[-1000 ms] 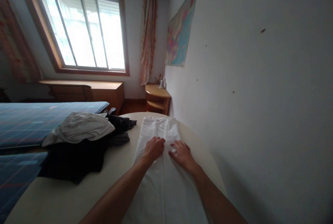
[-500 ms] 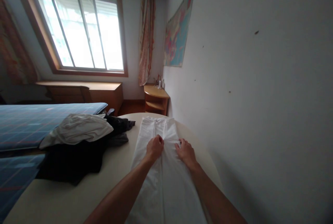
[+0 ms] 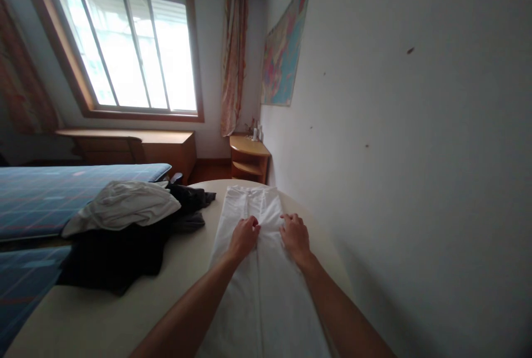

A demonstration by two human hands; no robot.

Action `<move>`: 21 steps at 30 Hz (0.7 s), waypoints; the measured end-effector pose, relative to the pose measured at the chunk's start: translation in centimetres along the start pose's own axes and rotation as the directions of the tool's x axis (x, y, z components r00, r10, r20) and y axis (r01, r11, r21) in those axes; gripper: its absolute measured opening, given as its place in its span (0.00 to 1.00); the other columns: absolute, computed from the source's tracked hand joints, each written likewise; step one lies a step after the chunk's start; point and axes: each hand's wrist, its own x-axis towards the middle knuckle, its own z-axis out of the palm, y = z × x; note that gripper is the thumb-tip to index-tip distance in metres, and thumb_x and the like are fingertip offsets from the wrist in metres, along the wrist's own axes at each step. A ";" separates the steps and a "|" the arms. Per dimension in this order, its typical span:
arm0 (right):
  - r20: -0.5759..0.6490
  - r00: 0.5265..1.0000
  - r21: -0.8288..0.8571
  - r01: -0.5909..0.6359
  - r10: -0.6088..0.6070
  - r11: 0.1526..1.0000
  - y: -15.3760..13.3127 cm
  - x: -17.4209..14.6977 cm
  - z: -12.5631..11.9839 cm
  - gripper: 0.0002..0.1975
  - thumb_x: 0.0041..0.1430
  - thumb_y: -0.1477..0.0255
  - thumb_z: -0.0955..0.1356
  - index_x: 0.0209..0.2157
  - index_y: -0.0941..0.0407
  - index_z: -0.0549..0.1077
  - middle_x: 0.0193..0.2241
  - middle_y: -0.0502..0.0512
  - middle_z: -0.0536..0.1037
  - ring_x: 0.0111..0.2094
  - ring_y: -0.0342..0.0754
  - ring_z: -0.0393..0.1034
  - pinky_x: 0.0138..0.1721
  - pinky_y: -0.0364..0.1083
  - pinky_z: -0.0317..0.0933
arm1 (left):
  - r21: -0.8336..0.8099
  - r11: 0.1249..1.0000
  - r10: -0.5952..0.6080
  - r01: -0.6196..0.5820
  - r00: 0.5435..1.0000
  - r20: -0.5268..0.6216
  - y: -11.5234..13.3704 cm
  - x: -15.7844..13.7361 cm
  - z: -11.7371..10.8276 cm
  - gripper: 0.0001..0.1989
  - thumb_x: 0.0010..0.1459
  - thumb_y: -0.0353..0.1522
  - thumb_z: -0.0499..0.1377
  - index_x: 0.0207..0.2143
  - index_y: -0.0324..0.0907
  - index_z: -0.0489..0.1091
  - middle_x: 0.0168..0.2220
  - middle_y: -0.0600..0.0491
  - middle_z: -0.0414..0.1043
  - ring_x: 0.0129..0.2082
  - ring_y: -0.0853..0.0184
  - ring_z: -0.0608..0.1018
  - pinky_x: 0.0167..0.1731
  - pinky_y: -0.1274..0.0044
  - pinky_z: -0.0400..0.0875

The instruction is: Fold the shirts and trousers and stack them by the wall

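Observation:
A long white garment (image 3: 274, 291) lies stretched out on the round pale table, with a line running down its middle. Its far end is narrow and slightly creased; the near part runs out of the frame at the bottom. My left hand (image 3: 244, 238) is closed with bent fingers on the cloth beside the middle line, thumb and fingertips together. Over the garment's right edge, my right hand (image 3: 295, 237) is open, its fingers a little bent and apart. Both forearms cover parts of the cloth.
Dark clothes (image 3: 116, 258) and a crumpled white cloth (image 3: 128, 205) are heaped at the table's left. Blue plaid padding (image 3: 75, 192) adjoins them. The wall (image 3: 415, 208) stands close on the right. A corner shelf (image 3: 249, 146) is beyond the pale table (image 3: 166, 313).
My right hand has shifted slightly up and its index finger has lifted. My left hand has moved a little to the left, with the middle line of the garment shifting slightly left too.

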 end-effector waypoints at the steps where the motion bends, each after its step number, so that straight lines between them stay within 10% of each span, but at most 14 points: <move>1: 0.004 1.000 0.004 0.030 -0.030 1.000 -0.6 -0.2 -0.2 0.14 0.62 0.71 0.66 0.49 0.52 0.74 0.47 0.60 0.75 0.48 0.52 0.69 0.46 0.45 0.58 | 0.011 1.000 0.022 -0.022 1.000 0.002 -0.3 -0.1 -0.3 0.10 0.64 0.28 0.53 0.44 0.42 0.72 0.44 0.48 0.77 0.48 0.63 0.75 0.48 0.75 0.65; 11: 0.151 0.981 0.065 0.112 -0.121 0.992 -5.7 -3.1 0.9 0.14 0.59 0.59 0.68 0.41 0.54 0.74 0.44 0.58 0.77 0.46 0.53 0.70 0.46 0.48 0.58 | 0.083 0.911 0.376 -0.404 0.895 0.240 -4.4 -0.2 -4.1 0.14 0.57 0.22 0.56 0.42 0.45 0.75 0.47 0.53 0.76 0.52 0.64 0.72 0.54 0.76 0.65; 21: 0.107 0.991 0.120 0.071 -0.084 0.990 -5.7 -3.5 2.0 0.12 0.66 0.70 0.61 0.37 0.56 0.75 0.41 0.58 0.78 0.45 0.50 0.70 0.45 0.45 0.57 | 0.223 0.886 0.366 -0.405 0.909 0.198 -3.4 0.8 -4.0 0.10 0.67 0.31 0.50 0.43 0.44 0.71 0.44 0.48 0.74 0.49 0.59 0.72 0.47 0.70 0.68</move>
